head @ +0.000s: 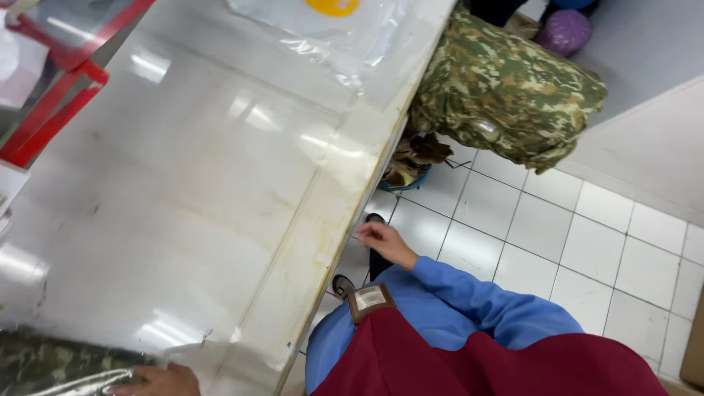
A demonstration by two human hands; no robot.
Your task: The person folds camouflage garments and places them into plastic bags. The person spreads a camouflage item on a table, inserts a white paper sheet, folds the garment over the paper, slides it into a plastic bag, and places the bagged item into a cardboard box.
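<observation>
Camouflage cloth in clear plastic [51, 363] lies at the near left corner of the white table [183, 191], cut off by the frame's edge so that its full shape cannot be told. Resting on its near right end is the left hand [158, 380], itself half cropped; fingers lie flat along the wrapping, and whether they grip it cannot be told. Over by the table's right edge, the right hand [385, 242] hangs above the tiled floor [587, 242], fingers loosely curled and holding nothing, blue sleeve [477, 297] behind it. Below it two dark shoes [345, 284] peep out, mostly hidden under the table edge. Farther right, a big camouflage bundle [506, 88] leans against the table side, covering part of a blue basket of brown scraps [411, 165]. At the far end lies a clear bag with a yellow patch [334, 22], cropped at the top. A red frame [59, 81] stands at the far left, only partly seen
</observation>
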